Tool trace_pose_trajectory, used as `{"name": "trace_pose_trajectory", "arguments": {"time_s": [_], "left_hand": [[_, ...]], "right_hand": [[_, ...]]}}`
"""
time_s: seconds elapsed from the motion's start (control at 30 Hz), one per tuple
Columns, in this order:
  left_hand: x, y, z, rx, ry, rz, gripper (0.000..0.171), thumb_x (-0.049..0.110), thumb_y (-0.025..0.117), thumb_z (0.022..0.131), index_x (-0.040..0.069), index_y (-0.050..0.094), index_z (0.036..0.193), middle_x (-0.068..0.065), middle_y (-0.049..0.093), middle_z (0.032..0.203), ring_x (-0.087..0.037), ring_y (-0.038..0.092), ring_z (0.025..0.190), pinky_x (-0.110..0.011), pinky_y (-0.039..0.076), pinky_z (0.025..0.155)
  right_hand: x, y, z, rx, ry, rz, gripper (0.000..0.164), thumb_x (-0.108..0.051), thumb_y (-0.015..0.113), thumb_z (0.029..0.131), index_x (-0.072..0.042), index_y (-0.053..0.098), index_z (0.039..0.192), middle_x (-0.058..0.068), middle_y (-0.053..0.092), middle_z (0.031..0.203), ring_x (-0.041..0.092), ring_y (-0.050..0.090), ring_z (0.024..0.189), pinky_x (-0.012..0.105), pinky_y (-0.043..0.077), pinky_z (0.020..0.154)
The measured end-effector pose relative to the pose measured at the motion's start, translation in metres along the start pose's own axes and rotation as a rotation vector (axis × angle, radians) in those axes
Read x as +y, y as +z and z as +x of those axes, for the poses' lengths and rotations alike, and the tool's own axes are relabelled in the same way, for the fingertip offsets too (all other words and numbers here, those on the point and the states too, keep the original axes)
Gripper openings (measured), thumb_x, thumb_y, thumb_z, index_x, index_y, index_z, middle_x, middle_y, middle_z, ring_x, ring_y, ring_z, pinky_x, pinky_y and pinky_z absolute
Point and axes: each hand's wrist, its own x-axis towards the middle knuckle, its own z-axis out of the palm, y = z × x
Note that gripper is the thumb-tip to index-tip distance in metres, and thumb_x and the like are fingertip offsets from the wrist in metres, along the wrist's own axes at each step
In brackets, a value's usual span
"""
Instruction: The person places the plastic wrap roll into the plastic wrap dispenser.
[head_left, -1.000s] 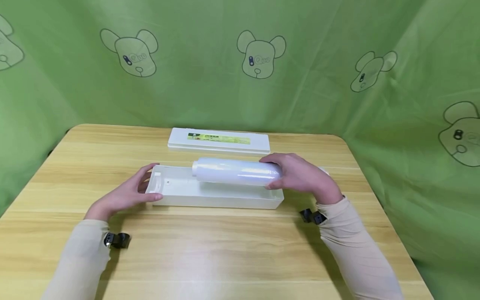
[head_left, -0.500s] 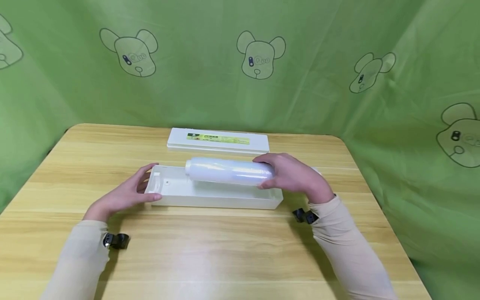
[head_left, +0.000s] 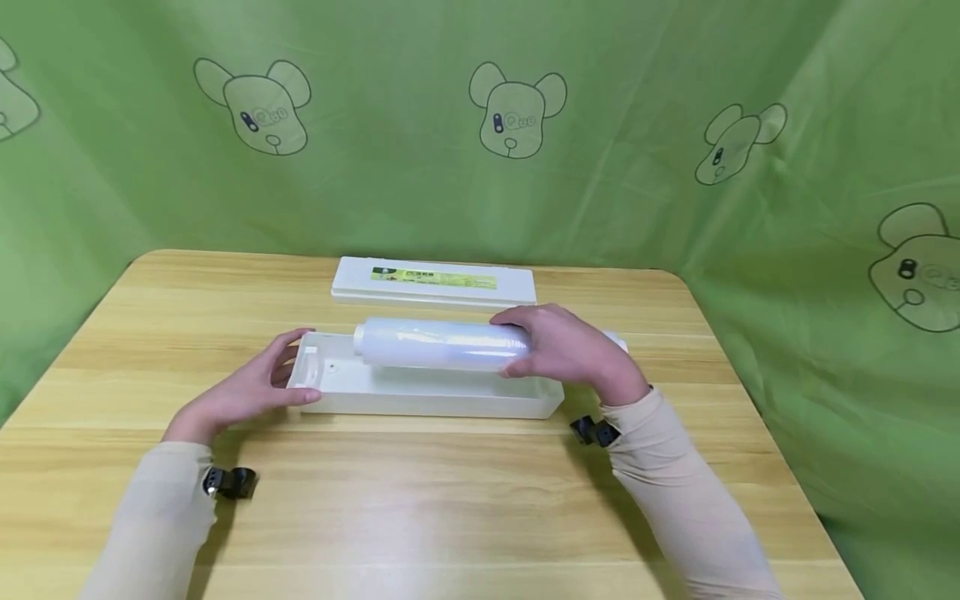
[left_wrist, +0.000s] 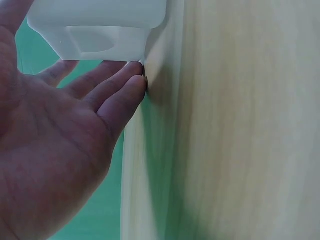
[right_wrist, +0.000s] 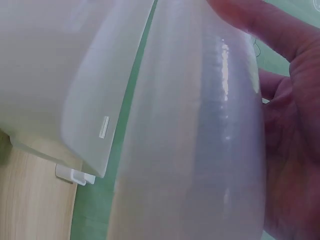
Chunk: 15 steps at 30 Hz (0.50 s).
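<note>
My right hand [head_left: 564, 348] grips a roll of plastic wrap [head_left: 442, 343] near its right end, thumb in front and fingers over the back. The roll lies level above an open white plastic box [head_left: 427, 403], overlapping its far side in the head view; a gap shows between roll and box wall [right_wrist: 95, 100] in the right wrist view. My left hand [head_left: 243, 385] holds the box's left end, thumb at the front corner and fingers [left_wrist: 122, 97] around the end wall. At the back lies the white lid [head_left: 352, 279] with a green and yellow label.
The wooden table [head_left: 405, 508] carries the box and lid. A green curtain [head_left: 390, 192] printed with bear heads hangs behind it and along the right. Black wrist cameras are strapped to the left sleeve [head_left: 153, 512] and the right sleeve [head_left: 678, 492].
My right hand has moved left with the roll, bringing the roll's left end closer to the box's left end. The left hand keeps its hold on the box.
</note>
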Motion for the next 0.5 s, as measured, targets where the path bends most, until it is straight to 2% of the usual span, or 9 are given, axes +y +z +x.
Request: {"name": "trace_pose_trajectory", "arguments": {"time_s": [0.2, 0.5], "left_hand": [[-0.0001, 0.0001, 0.0009, -0.004, 0.006, -0.009, 0.100, 0.020, 0.077, 0.087, 0.008, 0.005, 0.157, -0.030, 0.019, 0.156, -0.048, 0.025, 0.139, -0.054, 0.026, 0.111], [0.0000, -0.0001, -0.0001, 0.004, 0.010, -0.002, 0.100, 0.020, 0.076, 0.087, 0.008, 0.005, 0.157, -0.031, 0.019, 0.155, -0.048, 0.025, 0.139, -0.055, 0.026, 0.111]], "right_hand": [[0.0028, 0.0045, 0.0029, -0.011, -0.013, 0.012, 0.057, -0.024, 0.085, 0.075, -0.007, 0.064, 0.126, 0.002, 0.066, 0.107, 0.017, 0.059, 0.086, 0.033, 0.050, 0.078], [-0.0027, 0.0076, 0.0081, -0.019, -0.036, -0.013, 0.057, -0.025, 0.085, 0.075, -0.006, 0.064, 0.125, 0.001, 0.066, 0.108, 0.016, 0.058, 0.087, 0.033, 0.050, 0.080]]}}
